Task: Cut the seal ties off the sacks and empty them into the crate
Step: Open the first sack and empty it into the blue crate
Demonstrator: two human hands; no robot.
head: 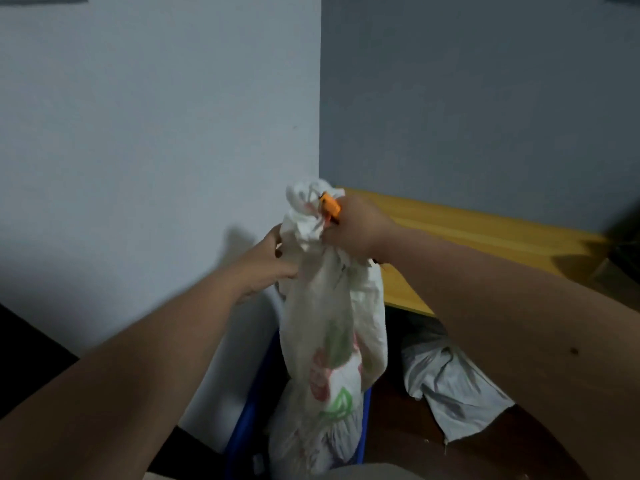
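Observation:
A white plastic sack (332, 341) with red and green print hangs upright over a blue crate (246, 420), its lower end inside it. My left hand (273, 261) grips the left side of the sack just below its bunched neck (308, 216). My right hand (353, 230) is closed on an orange cutter (329, 206), whose tip is pressed against the tied neck. The tie itself is hidden in the folds. Blur smears the sack's print.
A white wall stands close behind on the left, a grey one on the right. A yellow tabletop (467, 233) runs along the right. A grey crumpled sack (450, 386) lies on the dark floor under it.

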